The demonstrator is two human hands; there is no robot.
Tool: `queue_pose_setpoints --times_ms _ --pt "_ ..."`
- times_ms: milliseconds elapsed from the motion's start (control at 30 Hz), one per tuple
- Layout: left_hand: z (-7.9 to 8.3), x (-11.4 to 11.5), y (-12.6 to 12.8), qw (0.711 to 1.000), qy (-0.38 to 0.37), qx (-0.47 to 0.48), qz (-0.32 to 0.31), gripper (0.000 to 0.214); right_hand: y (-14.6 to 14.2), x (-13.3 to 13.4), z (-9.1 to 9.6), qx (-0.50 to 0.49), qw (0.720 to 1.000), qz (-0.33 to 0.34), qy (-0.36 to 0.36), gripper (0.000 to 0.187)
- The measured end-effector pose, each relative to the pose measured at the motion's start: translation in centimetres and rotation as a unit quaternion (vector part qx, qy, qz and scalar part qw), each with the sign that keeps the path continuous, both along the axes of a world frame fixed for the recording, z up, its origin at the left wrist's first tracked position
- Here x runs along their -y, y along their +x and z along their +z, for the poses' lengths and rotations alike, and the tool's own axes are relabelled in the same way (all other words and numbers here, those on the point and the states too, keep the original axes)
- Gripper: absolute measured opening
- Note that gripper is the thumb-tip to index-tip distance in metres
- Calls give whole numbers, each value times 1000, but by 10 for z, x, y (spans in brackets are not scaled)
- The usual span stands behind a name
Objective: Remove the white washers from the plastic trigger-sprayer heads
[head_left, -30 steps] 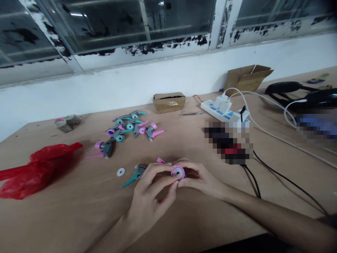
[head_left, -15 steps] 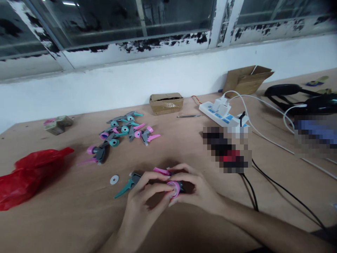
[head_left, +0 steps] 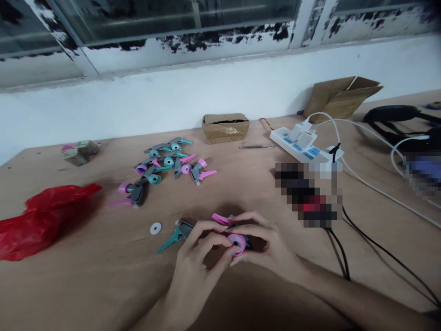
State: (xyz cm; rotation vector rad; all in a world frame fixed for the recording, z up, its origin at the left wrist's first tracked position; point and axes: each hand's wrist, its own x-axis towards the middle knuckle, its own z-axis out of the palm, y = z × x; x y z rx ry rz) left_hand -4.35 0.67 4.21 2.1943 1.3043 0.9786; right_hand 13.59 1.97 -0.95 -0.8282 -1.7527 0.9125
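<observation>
Two bare hands are close together over the near part of the brown tabletop (head_left: 120,280), and between them is a pink and gray spray head (head_left: 242,244). The right hand (head_left: 275,248) has its fingers curled around the gray part, so its grip is holding the spray head. The left hand (head_left: 195,264) has a narrow grip, with the thumb and a finger pinching at the round pink end, which faces toward the person. A pink handle (head_left: 221,219) pokes out on the far side of the fingers. Just beside the left hand, a teal and gray spray head (head_left: 174,238) lies on the wood, partly hidden by that hand. Near its left side is a flat white ring (head_left: 152,229) with a little hole in it. Farther back is a messy bunch of spray heads (head_left: 147,174), some pink and some teal. A shiny red bag (head_left: 51,218) lies crumpled on the left. Near the wall stands a small brown box (head_left: 225,133). A thin metal tool (head_left: 257,147) lies between that box and a white power strip (head_left: 287,146) with plugs in it.
</observation>
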Motion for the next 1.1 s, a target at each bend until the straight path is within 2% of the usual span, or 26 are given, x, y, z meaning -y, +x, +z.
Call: queue_pose_setpoints --times_ms 167,300,400,500,667,833,900,1000,1100 --pt "-4 0 1 999 -8 -20 33 4 0 1 1 18 1000 -13 15 43" --pt "0 0 4 997 12 -52 47 8 -1 2 0 31 999 -16 27 40" --pt "6 -1 6 995 29 -86 30 9 -1 2 0 29 999 -25 34 38" --pt "11 -3 9 993 14 -120 15 10 0 3 0 26 999 -30 34 35" --pt "11 0 11 991 0 -133 -4 13 1 4 1 17 999 -31 21 35" --pt "10 13 16 985 36 -156 57 13 2 6 1 22 997 -51 49 33" --pt "10 18 18 984 29 -160 78 11 2 6 1 29 995 -59 70 31" --pt "8 23 23 984 7 -139 111 9 1 6 3 31 994 -68 84 29" --pt "2 29 26 981 21 -115 154 12 1 5 5 28 993 -66 90 29"
